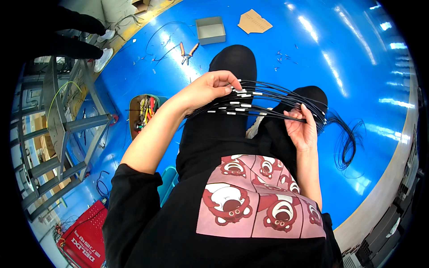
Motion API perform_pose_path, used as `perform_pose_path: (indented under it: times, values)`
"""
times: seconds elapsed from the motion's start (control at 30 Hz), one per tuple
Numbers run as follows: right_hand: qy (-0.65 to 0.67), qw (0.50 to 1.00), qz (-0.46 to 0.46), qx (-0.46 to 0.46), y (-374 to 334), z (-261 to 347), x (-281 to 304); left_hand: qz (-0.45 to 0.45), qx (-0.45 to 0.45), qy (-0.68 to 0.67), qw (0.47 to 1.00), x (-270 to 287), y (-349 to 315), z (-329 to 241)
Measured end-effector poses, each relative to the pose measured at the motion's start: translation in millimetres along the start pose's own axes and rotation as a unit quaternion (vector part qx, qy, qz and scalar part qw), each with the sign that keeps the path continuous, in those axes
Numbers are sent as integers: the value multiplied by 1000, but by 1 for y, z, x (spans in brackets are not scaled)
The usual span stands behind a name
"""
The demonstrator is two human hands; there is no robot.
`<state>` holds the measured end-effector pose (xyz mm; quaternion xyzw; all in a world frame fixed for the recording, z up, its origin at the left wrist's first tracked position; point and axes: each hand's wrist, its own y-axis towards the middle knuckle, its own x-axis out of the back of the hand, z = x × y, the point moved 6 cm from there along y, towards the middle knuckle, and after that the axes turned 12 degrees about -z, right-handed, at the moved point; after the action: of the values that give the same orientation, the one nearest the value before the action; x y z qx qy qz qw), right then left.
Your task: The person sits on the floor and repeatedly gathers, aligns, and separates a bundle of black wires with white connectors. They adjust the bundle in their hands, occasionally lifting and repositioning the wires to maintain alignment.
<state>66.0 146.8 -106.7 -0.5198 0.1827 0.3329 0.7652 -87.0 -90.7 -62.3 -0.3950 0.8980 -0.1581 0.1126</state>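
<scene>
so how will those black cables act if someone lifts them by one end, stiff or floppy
The black cables would probably droop, since they look thin and curve between the left hand and right hand. They may fan apart, as the strands already spread over the lap. Tangling seems possible too, given the dark wire loops beyond the right hand.

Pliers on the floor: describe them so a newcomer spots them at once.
On the blue floor, beyond the person's left knee, find the open grey box. The pliers lie slightly nearer the person and to its left, handles spread. Their orange handles set them apart from the box and the tan cardboard.
</scene>
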Motion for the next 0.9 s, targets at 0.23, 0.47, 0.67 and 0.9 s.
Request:
perform_pose_path:
  times: [0.23, 0.47, 0.67, 0.9]
  values:
    - [2, 1000, -1, -13, -2, -2, -3, -20, 26, 5, 999, 25, 8, 5]
    - [-2, 1000, 3, -17, -1, -1, -1, -13, 4, 90, 996, 27, 4, -2]
    - [-8, 1000, 10, -10, -4, -1, -3, 13, -60, 150, 987, 11, -6, -7]
    - [1, 1000, 18, -14, -4, -1, -1, -58, -61, 174, 981, 21, -5, -1]
